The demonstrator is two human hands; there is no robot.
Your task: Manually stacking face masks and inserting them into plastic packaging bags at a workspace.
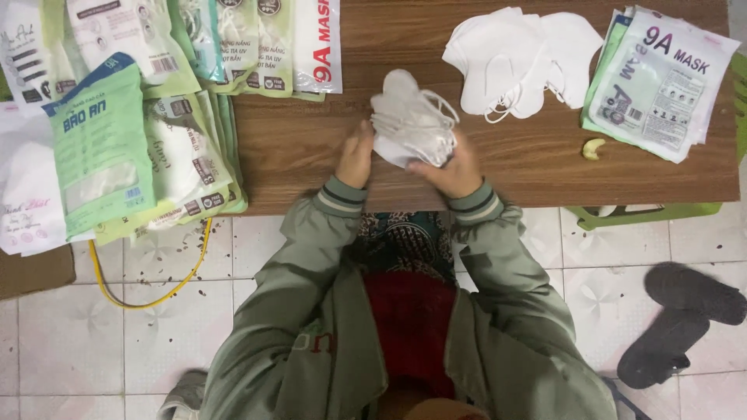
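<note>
Both hands (408,159) clutching masks (410,120), fingertips hidden

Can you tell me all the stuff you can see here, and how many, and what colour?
bunch of face masks: one bunch, white, held in both hands over the table's near middle
pile of loose masks: one pile, white, on the table up and to the right
flat mask packets: a small stack, white and green, at the table's right end
filled packets: many, green and white, spread over the table's left end
small curved scrap: one, pale yellow, beside the right stack
table: one, brown wood
cord: one, yellow, on the floor at the left
slippers: two, black, on the tiled floor at the right
left hand: holds the bunch
right hand: holds the bunch
</note>
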